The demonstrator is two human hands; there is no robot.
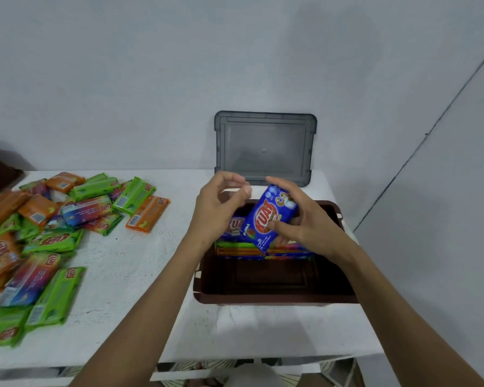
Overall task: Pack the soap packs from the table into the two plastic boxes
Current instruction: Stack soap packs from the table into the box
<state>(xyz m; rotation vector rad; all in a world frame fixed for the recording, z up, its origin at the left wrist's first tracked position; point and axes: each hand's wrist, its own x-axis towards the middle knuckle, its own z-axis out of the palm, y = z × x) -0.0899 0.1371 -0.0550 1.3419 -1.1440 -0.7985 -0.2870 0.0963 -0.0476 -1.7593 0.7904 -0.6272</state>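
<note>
Right hand (305,222) grips a blue soap pack (268,219) tilted above the brown plastic box (274,297). Left hand (218,208), at nine o'clock of it, is half-curled, holding nothing. Loose packs (53,233) lie farther toward nine o'clock.

Tilted blue soap pack (268,217) above half-filled brown box (274,298); colourful packs (53,236) heaped leftward.
</note>
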